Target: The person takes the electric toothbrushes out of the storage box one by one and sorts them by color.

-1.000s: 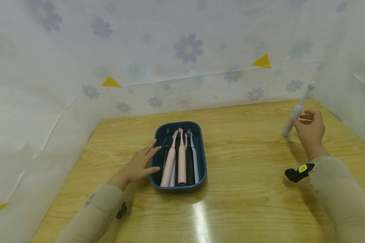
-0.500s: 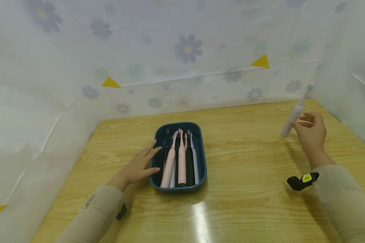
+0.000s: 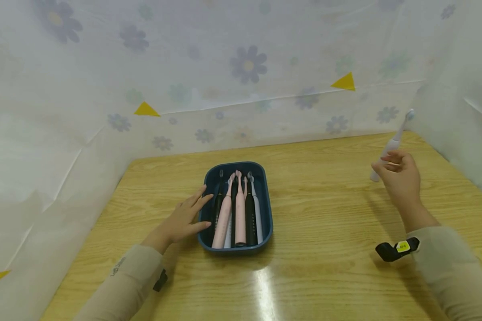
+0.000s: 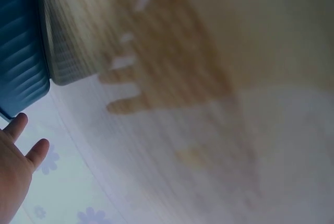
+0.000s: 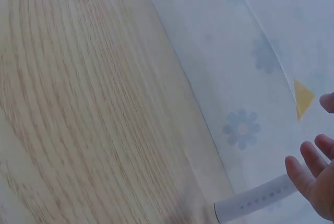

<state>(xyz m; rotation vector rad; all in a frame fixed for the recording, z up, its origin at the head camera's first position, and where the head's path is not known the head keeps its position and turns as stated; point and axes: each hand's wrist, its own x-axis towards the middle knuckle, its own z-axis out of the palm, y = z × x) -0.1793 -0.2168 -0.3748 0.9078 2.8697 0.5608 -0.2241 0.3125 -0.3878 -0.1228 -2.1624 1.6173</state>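
Note:
A white electric toothbrush point(image 3: 392, 144) stands upright on its base at the right of the table. My right hand point(image 3: 401, 178) is just in front of it, hiding part of its handle. In the right wrist view, the thumb and fingers point(image 5: 298, 174) are apart, and the toothbrush handle point(image 5: 261, 198) passes behind them without being gripped. My left hand point(image 3: 180, 220) rests with spread fingers on the left rim of a dark blue tray point(image 3: 270, 214). Inside lie several electric toothbrushes: pink point(image 3: 240, 218), black point(image 3: 250, 220) and pale grey point(image 3: 258, 218).
The wood-grain table point(image 3: 321, 214) runs back to a white flowered sheet point(image 3: 209, 67), which also rises at both sides. Yellow triangles point(image 3: 345, 82) are stuck on the sheet. A black wrist camera point(image 3: 395, 250) hangs below the right sleeve.
My right hand has let go of the white toothbrush, drawn back a little, then shifted left in front of it. The toothbrush stays standing in place. My left hand and the tray have not moved.

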